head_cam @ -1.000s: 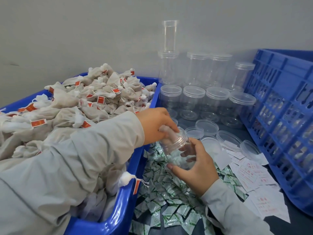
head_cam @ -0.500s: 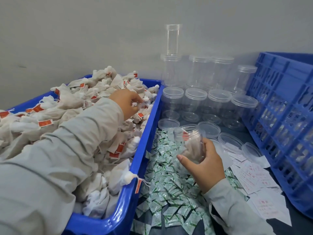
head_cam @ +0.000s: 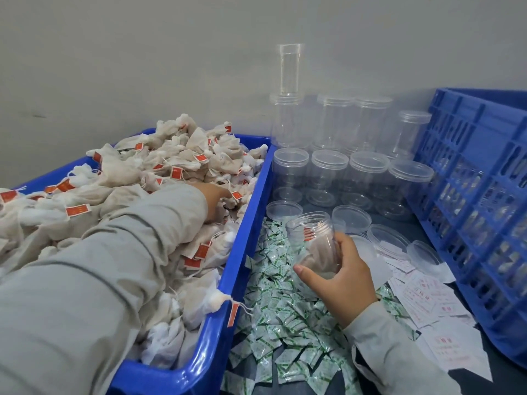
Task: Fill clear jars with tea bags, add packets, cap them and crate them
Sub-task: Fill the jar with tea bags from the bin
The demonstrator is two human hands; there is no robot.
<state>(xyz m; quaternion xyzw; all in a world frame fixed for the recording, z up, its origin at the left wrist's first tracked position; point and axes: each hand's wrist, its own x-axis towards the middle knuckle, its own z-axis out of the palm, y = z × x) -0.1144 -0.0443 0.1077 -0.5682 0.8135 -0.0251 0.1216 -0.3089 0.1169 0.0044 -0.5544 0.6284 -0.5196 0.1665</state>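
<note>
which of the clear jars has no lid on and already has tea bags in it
The jar gripped in the right hand, held over the green-and-white packets. Its mouth is open with a red tag showing inside; the jars standing behind are capped and empty.

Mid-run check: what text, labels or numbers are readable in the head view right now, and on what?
Nothing is legible.
Red tags on the tea bags: too small to tell if printed.
Green-and-white packets: green print, blurred.
White paper slips: red print, too blurred to read.
Jar held by the right hand, lids and blue crate: no text visible.
</note>
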